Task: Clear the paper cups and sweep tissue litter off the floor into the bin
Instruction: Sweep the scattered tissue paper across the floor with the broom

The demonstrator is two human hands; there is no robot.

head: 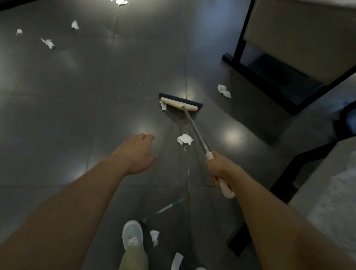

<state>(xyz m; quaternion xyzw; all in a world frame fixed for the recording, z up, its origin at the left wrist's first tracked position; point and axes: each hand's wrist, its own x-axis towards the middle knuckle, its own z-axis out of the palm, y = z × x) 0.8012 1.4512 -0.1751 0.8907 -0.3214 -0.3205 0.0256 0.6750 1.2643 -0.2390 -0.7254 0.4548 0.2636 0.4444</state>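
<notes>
- A person's right hand (219, 169) closes round the white grip at the top of a broom (180, 104), whose metal shaft slants down and forward to the head on the dark tiled floor (69, 110).
- The left hand (139, 153) hangs free above the floor, fingers loosely bent, holding nothing.
- The broom's cream bar and dark bristles rest on the tiles, and a tissue scrap (163, 105) touches the head's left end.
- A crumpled wad (184, 139) lies just left of the shaft, between the head and the hands.
- A second wad (224, 90) sits right of the head, near the black leg of a pale chair (306, 38).
- More tissue bits (48, 43) are strewn across the far left and top of the floor, well apart from the broom.
- Two strips (154, 236) lie by the person's white shoes (132, 234) at the bottom of the view.
- A thin green stick (169, 206) lies on the tiles between the shoes and the hands.
</notes>
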